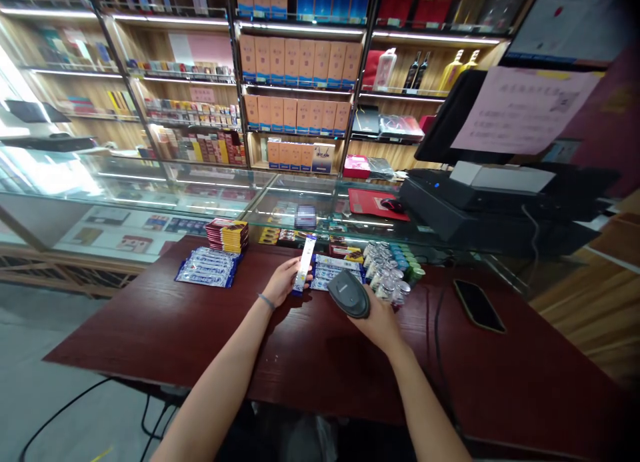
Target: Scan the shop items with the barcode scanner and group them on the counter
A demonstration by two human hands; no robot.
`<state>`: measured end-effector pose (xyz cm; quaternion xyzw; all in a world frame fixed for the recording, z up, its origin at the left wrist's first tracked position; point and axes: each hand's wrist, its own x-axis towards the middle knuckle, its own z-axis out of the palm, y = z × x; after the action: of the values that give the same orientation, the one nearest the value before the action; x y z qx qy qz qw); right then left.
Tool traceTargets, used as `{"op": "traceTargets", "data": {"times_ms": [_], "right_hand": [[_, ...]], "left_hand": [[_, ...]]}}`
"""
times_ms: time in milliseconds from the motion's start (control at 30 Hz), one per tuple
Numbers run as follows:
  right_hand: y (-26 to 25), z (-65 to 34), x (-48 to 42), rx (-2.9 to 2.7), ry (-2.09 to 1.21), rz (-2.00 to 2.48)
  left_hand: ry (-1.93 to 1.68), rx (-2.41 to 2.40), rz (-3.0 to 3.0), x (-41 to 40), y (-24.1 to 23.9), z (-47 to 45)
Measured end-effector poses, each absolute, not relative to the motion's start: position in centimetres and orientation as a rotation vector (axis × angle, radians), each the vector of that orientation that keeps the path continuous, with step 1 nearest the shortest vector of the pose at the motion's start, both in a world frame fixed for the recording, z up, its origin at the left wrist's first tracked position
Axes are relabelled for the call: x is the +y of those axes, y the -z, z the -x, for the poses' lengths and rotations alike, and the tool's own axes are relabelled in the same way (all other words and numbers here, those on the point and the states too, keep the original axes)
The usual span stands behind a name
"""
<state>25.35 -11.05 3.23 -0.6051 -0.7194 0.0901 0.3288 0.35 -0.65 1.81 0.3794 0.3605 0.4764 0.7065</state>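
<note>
Head, left hand (283, 282) holds packet (305, 261), right hand (381, 323) scanner (349, 293), print unreadable

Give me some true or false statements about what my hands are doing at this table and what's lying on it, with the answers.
1. The left hand holds a slim white pack upright. True.
2. The right hand holds a phone. False: it holds a dark scanner; the phone lies on the table.
3. The small bottles stand just beyond the scanner. True.
4. The blue-and-white packs rest on the phone. False: they lie at the table's left, far from it.
</note>
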Motion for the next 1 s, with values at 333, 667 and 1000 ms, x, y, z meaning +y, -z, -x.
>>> {"op": "traceTargets", "data": {"times_ms": [333, 667, 1000], "right_hand": [[-3.6, -25.1, -11.2, -1.786, -0.315, 1.566], [-2.9, -25.0, -11.0, -1.769, -0.314, 1.562], [-3.2, -23.2, -10.9, -1.728, -0.314, 1.484]], "left_hand": [[-1.076, 0.735, -0.819, -0.9, -2.2, -0.3], [-1.404, 0.775, -0.847, 0.2, -2.4, -0.3], [-1.670, 1.298, -1.635, 0.6, -4.6, 7.0]]}}
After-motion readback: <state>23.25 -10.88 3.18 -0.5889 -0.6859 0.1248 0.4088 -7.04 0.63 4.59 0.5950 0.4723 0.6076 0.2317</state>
